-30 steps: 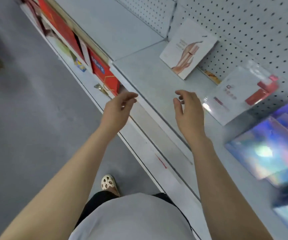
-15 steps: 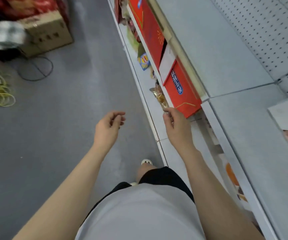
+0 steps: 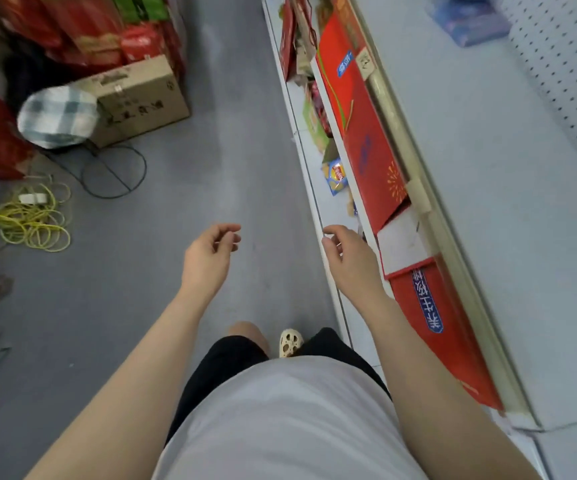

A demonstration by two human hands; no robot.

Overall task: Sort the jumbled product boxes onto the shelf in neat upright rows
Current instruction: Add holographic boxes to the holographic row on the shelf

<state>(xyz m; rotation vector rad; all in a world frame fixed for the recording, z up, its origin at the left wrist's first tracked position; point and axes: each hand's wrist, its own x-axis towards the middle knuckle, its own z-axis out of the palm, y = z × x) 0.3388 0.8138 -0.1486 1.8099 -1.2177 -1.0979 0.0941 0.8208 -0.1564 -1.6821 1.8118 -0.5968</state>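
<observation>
My left hand hangs over the grey aisle floor, fingers loosely curled, holding nothing. My right hand is beside the lower shelf's edge, fingers loosely curled and empty. To its right, red product boxes with blue labels stand along a lower shelf, with a white box between them. The white top shelf stretches along the right. A blurred blue box lies on it at the far end.
A cardboard carton and a checked cushion stand on the floor at the left, beside red packages. Yellow cable coils lie near them. Snack packets sit on the bottom shelf. The pegboard back wall rises at the right.
My view has swung left from the top shelf and its boxes to the aisle. Both hands have drawn back from the shelf and now hang over the floor and shelf edge.
</observation>
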